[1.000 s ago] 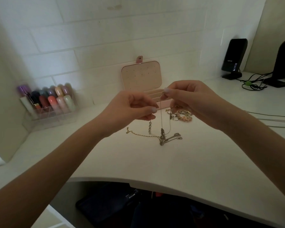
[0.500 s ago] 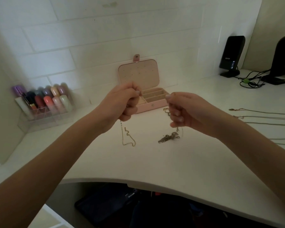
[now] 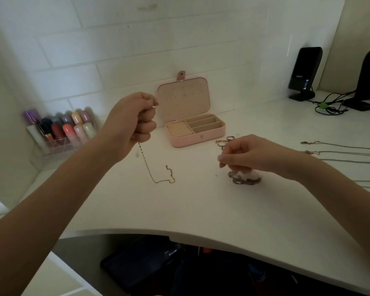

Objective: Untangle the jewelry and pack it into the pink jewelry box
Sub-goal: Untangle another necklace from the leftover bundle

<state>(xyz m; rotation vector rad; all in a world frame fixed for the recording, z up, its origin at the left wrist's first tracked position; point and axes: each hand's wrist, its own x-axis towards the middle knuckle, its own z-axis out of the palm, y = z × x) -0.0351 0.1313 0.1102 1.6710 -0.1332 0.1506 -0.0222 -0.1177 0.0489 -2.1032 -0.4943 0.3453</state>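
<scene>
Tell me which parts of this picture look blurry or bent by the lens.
Head view: the nail polish bottles at left are smeared, and the wall tiles bow from wide-angle distortion; the pink jewelry box is fairly sharp; the gold chain under the left hand reads clearly; under the desk is dark.

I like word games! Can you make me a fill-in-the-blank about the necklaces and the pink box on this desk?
1. The lid of the pink jewelry box is ____.
2. The gold chain hangs from the person's ____ hand.
3. The right hand holds a thin strand just above the chunky ____-coloured chain lying on the desk.
4. The nail polish bottles stand to the ____ of the box.

Missing words: open; left; silver; left
</scene>
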